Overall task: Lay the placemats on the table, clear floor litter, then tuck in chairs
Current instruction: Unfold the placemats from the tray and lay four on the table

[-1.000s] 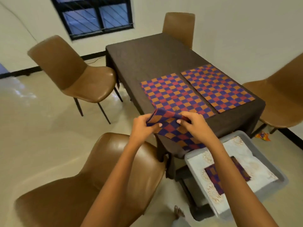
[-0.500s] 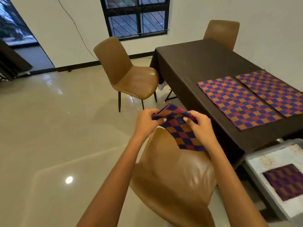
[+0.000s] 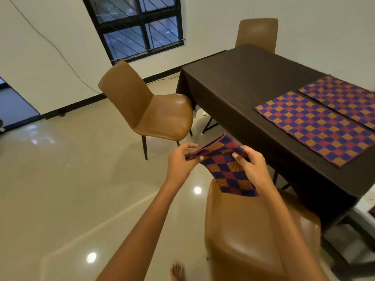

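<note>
Both hands, left (image 3: pixel 180 159) and right (image 3: pixel 250 162), pinch a folded placemat (image 3: pixel 227 169) just off the table (image 3: pixel 233 82); best opened flat and squared beside the laid mats (image 3: pixel 312 126)

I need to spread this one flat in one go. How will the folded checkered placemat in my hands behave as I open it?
The folded placemat is probably floppy: its lower part hangs limp below where the left hand and right hand pinch it. It looks thin and light, so likely easy to shake open. The two placemats on the table lie flat, suggesting it will settle smoothly.
</note>
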